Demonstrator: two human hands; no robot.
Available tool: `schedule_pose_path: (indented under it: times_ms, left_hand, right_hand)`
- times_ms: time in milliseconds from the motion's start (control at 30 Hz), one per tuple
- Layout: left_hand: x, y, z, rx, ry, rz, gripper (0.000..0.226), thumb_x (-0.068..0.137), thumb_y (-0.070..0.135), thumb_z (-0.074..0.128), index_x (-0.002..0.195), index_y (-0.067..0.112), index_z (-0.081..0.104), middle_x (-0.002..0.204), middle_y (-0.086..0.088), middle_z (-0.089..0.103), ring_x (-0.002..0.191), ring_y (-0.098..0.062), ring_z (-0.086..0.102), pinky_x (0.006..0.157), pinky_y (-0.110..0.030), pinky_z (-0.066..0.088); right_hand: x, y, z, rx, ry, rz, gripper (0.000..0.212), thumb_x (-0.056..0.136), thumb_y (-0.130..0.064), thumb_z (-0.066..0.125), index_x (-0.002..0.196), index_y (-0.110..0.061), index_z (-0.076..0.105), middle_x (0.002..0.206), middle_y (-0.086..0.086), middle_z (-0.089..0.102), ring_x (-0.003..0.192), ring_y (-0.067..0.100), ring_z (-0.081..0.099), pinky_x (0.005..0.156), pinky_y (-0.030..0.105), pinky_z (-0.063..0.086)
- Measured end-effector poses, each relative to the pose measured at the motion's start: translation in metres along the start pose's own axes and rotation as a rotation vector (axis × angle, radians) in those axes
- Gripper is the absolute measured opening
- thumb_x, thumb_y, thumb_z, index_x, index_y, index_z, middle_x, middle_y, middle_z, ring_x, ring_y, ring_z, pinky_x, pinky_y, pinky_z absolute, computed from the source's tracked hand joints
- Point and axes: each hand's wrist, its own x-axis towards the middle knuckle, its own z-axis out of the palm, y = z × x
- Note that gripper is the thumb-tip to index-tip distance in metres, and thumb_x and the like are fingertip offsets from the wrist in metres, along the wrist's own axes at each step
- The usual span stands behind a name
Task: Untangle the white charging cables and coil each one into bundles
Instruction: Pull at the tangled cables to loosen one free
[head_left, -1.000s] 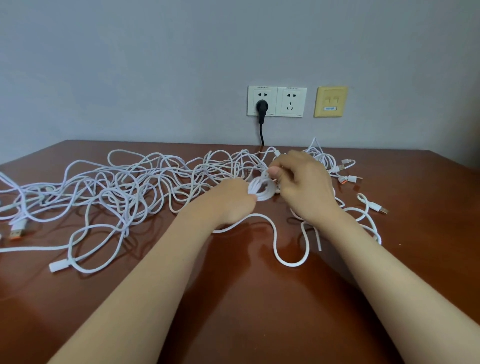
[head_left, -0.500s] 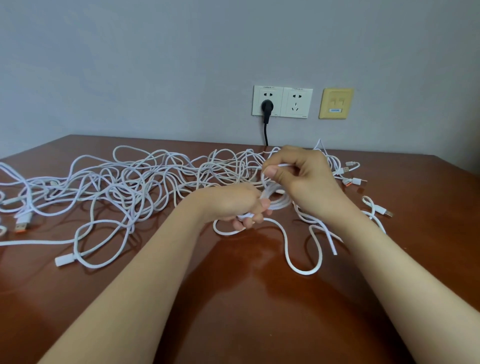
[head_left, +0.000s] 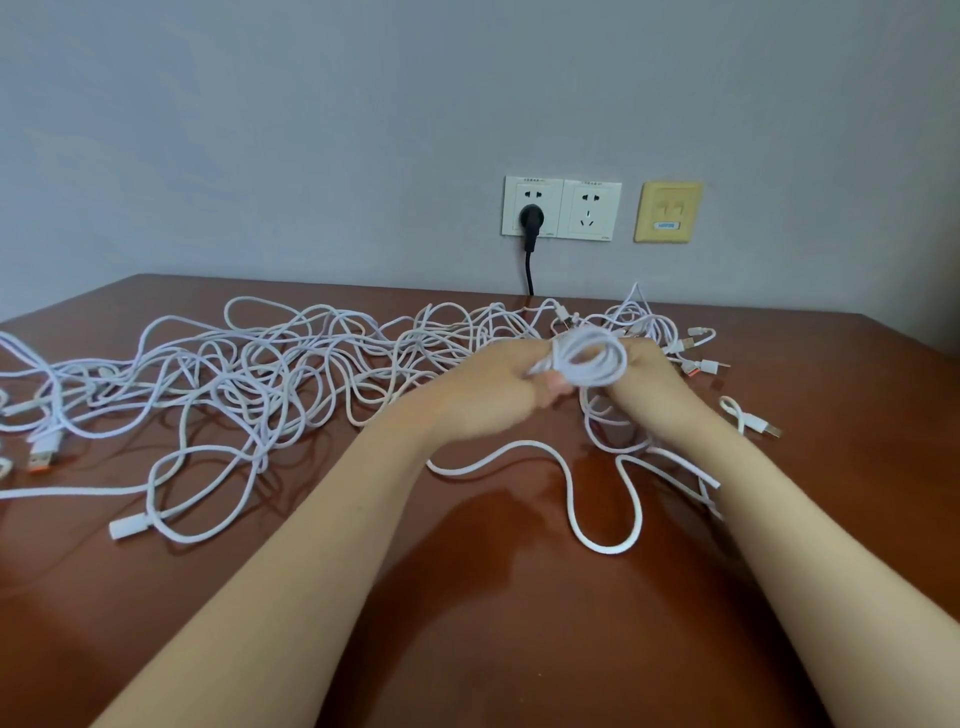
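A wide tangle of white charging cables (head_left: 249, 374) sprawls over the brown table (head_left: 493, 634) from the left edge to the middle. Between my hands is a small coil of white cable (head_left: 589, 361), held just above the table. My left hand (head_left: 485, 392) grips the coil's left side with curled fingers. My right hand (head_left: 647, 382) holds the coil's right side, mostly hidden behind it. From the coil a loose tail (head_left: 587, 514) snakes over the table toward me.
Several plug ends (head_left: 701, 358) lie right of my hands, one more cable end (head_left: 753, 418) further right. An orange-tipped plug (head_left: 44, 452) and a white connector (head_left: 124, 527) lie at the left. Wall sockets with a black plug (head_left: 530, 221) sit behind the table.
The coil has risen and shifted right, with another loop wound on. My left hand moved up to the coil; my right hand dropped behind it. The loose tail is shorter.
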Motion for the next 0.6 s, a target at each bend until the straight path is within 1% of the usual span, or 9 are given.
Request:
schedule_pose_path:
  times_ms: [33, 100, 167, 233, 267, 333, 400, 500, 600]
  left_hand:
    - [0.001, -0.003, -0.004, -0.039, 0.057, 0.0, 0.025, 0.097, 0.008, 0.042, 0.081, 0.021, 0.058, 0.05, 0.016, 0.048, 0.046, 0.005, 0.043, 0.055, -0.019, 0.031]
    - [0.003, -0.006, -0.01, 0.033, 0.159, -0.021, 0.021, 0.097, 0.012, 0.042, 0.089, 0.013, 0.061, 0.06, 0.012, 0.05, 0.059, -0.004, 0.046, 0.055, -0.026, 0.029]
    - [0.005, -0.011, -0.012, 0.198, 0.275, -0.092, 0.016, 0.097, 0.017, 0.042, 0.091, 0.008, 0.055, 0.075, 0.004, 0.048, 0.076, -0.017, 0.045, 0.06, -0.032, 0.024]
    - [0.005, -0.016, -0.011, 0.279, 0.351, -0.162, 0.019, 0.097, 0.019, 0.042, 0.08, 0.011, 0.043, 0.075, 0.0, 0.044, 0.078, -0.021, 0.042, 0.062, -0.031, 0.023]
    - [0.005, -0.017, -0.011, 0.282, 0.368, -0.178, 0.018, 0.097, 0.019, 0.042, 0.08, 0.012, 0.04, 0.077, -0.002, 0.044, 0.078, -0.022, 0.042, 0.062, -0.031, 0.024]
    - [0.005, -0.018, -0.012, 0.213, 0.39, -0.198, 0.007, 0.097, 0.018, 0.044, 0.096, 0.012, 0.039, 0.086, -0.004, 0.047, 0.077, -0.021, 0.044, 0.058, -0.03, 0.027]
    - [0.004, -0.02, -0.014, 0.133, 0.404, -0.193, 0.014, 0.097, 0.017, 0.046, 0.103, 0.015, 0.034, 0.091, -0.005, 0.047, 0.074, -0.017, 0.045, 0.053, -0.024, 0.028]
    - [0.005, -0.027, -0.013, 0.122, 0.4, -0.172, 0.014, 0.095, 0.015, 0.049, 0.098, 0.017, 0.035, 0.081, 0.002, 0.045, 0.066, -0.006, 0.041, 0.053, -0.019, 0.028]
    - [0.006, -0.029, -0.012, 0.123, 0.412, -0.148, 0.014, 0.09, 0.012, 0.054, 0.091, 0.017, 0.041, 0.075, 0.006, 0.043, 0.063, -0.006, 0.039, 0.051, -0.016, 0.03]
  right_hand:
    - [-0.001, -0.002, 0.005, -0.014, 0.015, 0.009, 0.037, 0.083, -0.004, 0.062, 0.05, -0.021, 0.064, 0.044, 0.0, 0.053, 0.042, 0.0, 0.041, 0.053, 0.017, 0.034]
    - [-0.001, -0.006, 0.017, -0.159, -0.002, -0.032, 0.038, 0.09, -0.015, 0.057, 0.053, -0.019, 0.06, 0.05, 0.003, 0.052, 0.043, 0.004, 0.042, 0.053, 0.026, 0.034]
    - [-0.001, -0.008, 0.023, -0.329, -0.046, -0.054, 0.036, 0.094, -0.026, 0.052, 0.06, -0.016, 0.061, 0.056, 0.005, 0.053, 0.056, 0.013, 0.047, 0.061, 0.03, 0.036]
    - [-0.004, -0.012, 0.027, -0.478, -0.064, -0.117, 0.031, 0.095, -0.027, 0.048, 0.074, -0.009, 0.062, 0.06, 0.0, 0.051, 0.068, 0.02, 0.05, 0.062, 0.031, 0.032]
    - [-0.006, -0.013, 0.029, -0.538, -0.065, -0.156, 0.029, 0.096, -0.027, 0.046, 0.08, -0.009, 0.062, 0.065, 0.002, 0.053, 0.075, 0.024, 0.053, 0.064, 0.031, 0.032]
    - [-0.012, -0.018, 0.033, -0.688, -0.086, -0.215, 0.024, 0.097, -0.027, 0.042, 0.088, -0.011, 0.059, 0.084, 0.01, 0.06, 0.088, 0.031, 0.054, 0.067, 0.031, 0.032]
    - [-0.016, -0.025, 0.036, -0.798, -0.149, -0.296, 0.019, 0.097, -0.023, 0.04, 0.097, -0.013, 0.056, 0.095, 0.014, 0.061, 0.089, 0.033, 0.053, 0.066, 0.03, 0.028]
    - [-0.02, -0.033, 0.035, -1.015, -0.208, -0.471, 0.018, 0.094, -0.017, 0.041, 0.108, -0.014, 0.052, 0.102, 0.011, 0.061, 0.088, 0.031, 0.052, 0.064, 0.03, 0.027]
    - [-0.02, -0.033, 0.029, -1.095, -0.112, -0.611, 0.022, 0.096, -0.02, 0.044, 0.115, -0.02, 0.054, 0.103, 0.004, 0.061, 0.092, 0.03, 0.059, 0.057, 0.03, 0.026]
